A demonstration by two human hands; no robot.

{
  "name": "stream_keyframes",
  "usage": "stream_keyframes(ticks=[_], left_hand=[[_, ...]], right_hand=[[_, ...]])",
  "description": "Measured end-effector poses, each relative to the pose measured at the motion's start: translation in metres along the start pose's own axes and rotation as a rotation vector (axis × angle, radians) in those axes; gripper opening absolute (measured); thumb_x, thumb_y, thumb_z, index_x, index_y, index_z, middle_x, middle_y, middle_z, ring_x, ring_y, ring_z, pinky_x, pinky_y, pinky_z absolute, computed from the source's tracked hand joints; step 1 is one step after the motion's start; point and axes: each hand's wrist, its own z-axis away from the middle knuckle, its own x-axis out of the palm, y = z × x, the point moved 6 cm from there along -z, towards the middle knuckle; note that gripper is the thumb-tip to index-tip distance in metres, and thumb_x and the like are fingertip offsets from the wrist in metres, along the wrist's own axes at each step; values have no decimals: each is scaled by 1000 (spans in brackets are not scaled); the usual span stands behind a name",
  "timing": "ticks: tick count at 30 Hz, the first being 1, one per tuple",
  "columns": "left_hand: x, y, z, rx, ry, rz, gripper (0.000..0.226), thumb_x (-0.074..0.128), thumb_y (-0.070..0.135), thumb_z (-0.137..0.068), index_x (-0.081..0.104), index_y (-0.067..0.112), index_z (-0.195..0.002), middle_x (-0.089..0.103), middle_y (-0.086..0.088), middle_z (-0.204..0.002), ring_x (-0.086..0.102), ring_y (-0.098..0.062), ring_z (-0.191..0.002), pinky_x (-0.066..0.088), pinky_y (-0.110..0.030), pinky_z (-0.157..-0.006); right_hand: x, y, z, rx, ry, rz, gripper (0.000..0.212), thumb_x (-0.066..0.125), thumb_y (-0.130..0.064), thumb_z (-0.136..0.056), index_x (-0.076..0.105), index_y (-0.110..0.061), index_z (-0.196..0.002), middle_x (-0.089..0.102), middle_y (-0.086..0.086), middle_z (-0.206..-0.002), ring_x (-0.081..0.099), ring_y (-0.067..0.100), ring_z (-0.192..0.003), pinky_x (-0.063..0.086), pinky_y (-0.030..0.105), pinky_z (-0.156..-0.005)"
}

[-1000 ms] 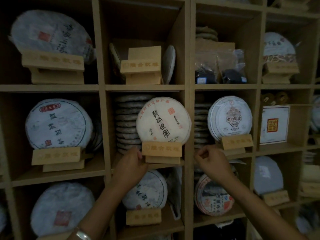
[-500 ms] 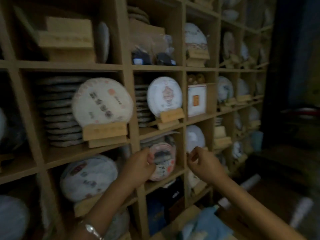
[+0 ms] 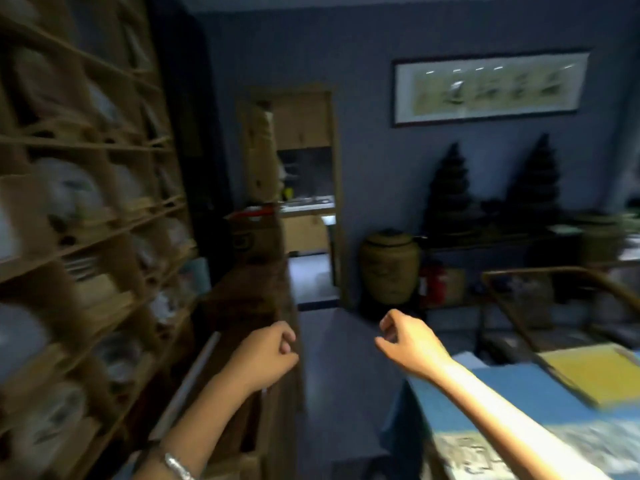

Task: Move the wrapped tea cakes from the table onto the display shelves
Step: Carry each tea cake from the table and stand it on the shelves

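Observation:
The wooden display shelves [image 3: 104,216] run along the left, blurred, with pale wrapped tea cakes [image 3: 74,192] standing in their compartments. My left hand [image 3: 265,356] hangs in the air beside the shelves, fingers loosely curled, holding nothing. My right hand [image 3: 410,344] is level with it, a short way to the right, also loosely curled and empty. The table with a blue cloth [image 3: 502,393] lies under my right forearm. A blurred pale printed patch [image 3: 485,448] sits at its near edge; what it is cannot be told.
A low wooden counter [image 3: 252,289] stands ahead of my left hand, with a doorway [image 3: 304,202] behind it. A large clay jar [image 3: 389,268] and a red extinguisher [image 3: 433,280] stand by the blue wall. A wooden chair [image 3: 536,296] and a yellow sheet [image 3: 588,368] are at the right.
The view has swung right, from facing the shelves to facing the room and table. Both hands have come away from the shelf compartments and now hang empty in the air.

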Motion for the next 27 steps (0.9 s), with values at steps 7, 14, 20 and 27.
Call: stream_keyframes(ticks=[7, 14, 20, 27], left_hand=[[141, 138, -81, 231, -313, 33, 16, 62, 34, -79, 52, 37, -92, 64, 10, -87, 62, -6, -76, 50, -23, -66], [246, 250, -140, 376, -464, 10, 21, 59, 29, -82, 55, 27, -103, 63, 12, -91, 61, -9, -84, 52, -30, -77], [328, 338, -160, 516, -580, -24, 25, 58, 24, -86, 55, 21, -111, 67, 4, -98, 64, -17, -90, 51, -34, -76], [430, 441, -150, 729, -762, -46, 26, 58, 25, -92, 54, 18, -116, 66, -1, -101, 61, -18, -82, 51, -36, -74]], right_hand=[[-73, 185, 23, 298, 115, 57, 23, 61, -35, -87, 56, -20, -103, 66, -2, -103, 62, 20, -99, 48, 35, -82], [-108, 316, 29, 483, 141, 68, 21, 59, -31, -92, 55, -17, -107, 64, 1, -101, 61, 18, -94, 49, 34, -81], [-137, 397, 69, 675, 182, 52, 19, 59, -26, -88, 56, -17, -105, 63, 1, -98, 57, 18, -86, 41, 29, -69], [-173, 467, 141, 926, 289, 47, 24, 60, -24, -89, 58, -13, -110, 67, 3, -103, 62, 23, -97, 46, 29, -75]])
